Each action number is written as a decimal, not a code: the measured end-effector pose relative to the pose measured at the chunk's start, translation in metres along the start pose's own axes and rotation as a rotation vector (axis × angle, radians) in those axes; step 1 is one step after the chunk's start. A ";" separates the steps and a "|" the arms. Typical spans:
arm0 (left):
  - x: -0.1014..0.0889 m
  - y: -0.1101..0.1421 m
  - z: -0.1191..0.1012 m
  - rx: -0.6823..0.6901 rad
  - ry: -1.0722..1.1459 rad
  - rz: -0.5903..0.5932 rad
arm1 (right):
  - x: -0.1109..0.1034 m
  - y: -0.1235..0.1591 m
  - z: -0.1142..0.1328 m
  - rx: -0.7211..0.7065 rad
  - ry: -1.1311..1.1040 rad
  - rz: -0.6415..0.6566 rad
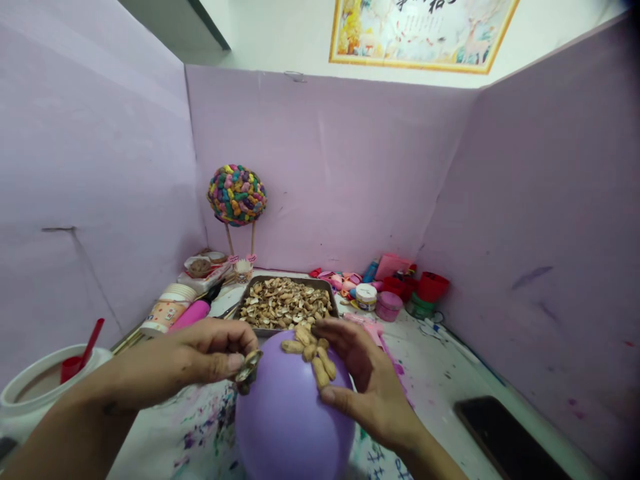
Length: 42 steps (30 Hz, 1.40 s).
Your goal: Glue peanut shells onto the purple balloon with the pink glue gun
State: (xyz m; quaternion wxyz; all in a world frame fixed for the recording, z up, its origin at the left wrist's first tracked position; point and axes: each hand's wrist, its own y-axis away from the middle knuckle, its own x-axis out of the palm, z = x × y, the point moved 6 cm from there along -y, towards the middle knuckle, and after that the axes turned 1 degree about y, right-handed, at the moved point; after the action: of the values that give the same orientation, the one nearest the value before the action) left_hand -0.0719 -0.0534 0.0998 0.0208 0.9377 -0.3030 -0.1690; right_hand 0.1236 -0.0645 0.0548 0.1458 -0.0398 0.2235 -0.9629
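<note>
A purple balloon (295, 427) stands in front of me, with several peanut shells (310, 348) stuck in a cluster on its top. Between the thumb and fingers of my left hand (200, 353) is a peanut shell piece (249, 368), close against the balloon's left side. My right hand (373, 387) is curved around the balloon's upper right, thumb and fingertips on either side of the cluster, steadying it. Just behind the balloon lies a metal tray (334, 291) full of loose peanut shells (285, 303).
A white tub (30, 393) with a red scoop (93, 347) stands left, near paper cups (167, 310). Behind is a multicoloured shell-covered ball (237, 195) on sticks. Lidded jars (367, 297), red cups (433, 287) and a phone (505, 437) are right. Lilac panels (330, 167) enclose the table.
</note>
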 end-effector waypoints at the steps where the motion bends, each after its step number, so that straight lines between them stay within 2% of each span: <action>1: 0.001 -0.001 0.001 0.001 -0.032 0.025 | -0.002 0.000 0.000 -0.005 0.001 -0.025; 3: 0.005 -0.001 0.004 0.000 -0.085 0.105 | -0.002 -0.001 0.003 -0.006 0.086 -0.055; 4: 0.005 -0.001 0.004 0.008 -0.098 0.104 | -0.001 0.000 0.006 0.005 0.155 -0.047; 7: 0.006 -0.002 0.003 0.018 -0.072 0.104 | 0.008 0.003 0.017 0.071 0.307 0.050; 13: 0.014 -0.002 -0.003 0.056 0.065 0.140 | 0.012 0.007 0.030 0.152 0.301 0.158; 18: 0.018 0.000 -0.004 0.036 0.020 0.098 | 0.003 0.001 0.029 0.127 0.282 0.251; 23: 0.021 0.002 -0.008 0.014 -0.050 0.072 | 0.002 -0.002 0.022 0.163 0.272 0.208; 27: 0.011 0.002 -0.005 -0.009 -0.113 -0.006 | 0.014 0.002 0.019 0.238 0.323 0.035; 29: 0.004 0.002 -0.003 -0.009 -0.134 -0.053 | 0.019 0.006 0.021 0.239 0.345 -0.003; 33: 0.000 0.000 -0.002 0.014 -0.123 -0.078 | 0.026 0.014 0.029 0.216 0.325 0.177; 36: 0.002 -0.002 -0.004 0.024 -0.109 -0.071 | 0.022 0.015 0.034 0.241 0.321 0.286; 42: 0.004 -0.003 -0.006 0.049 -0.116 -0.053 | 0.018 0.010 0.039 0.246 0.271 0.288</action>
State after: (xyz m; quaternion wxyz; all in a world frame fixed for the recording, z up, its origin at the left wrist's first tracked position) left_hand -0.0652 -0.0536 0.1040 -0.0243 0.9341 -0.2830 -0.2162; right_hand 0.1145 -0.0945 0.0855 0.2542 0.1403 0.1255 -0.9487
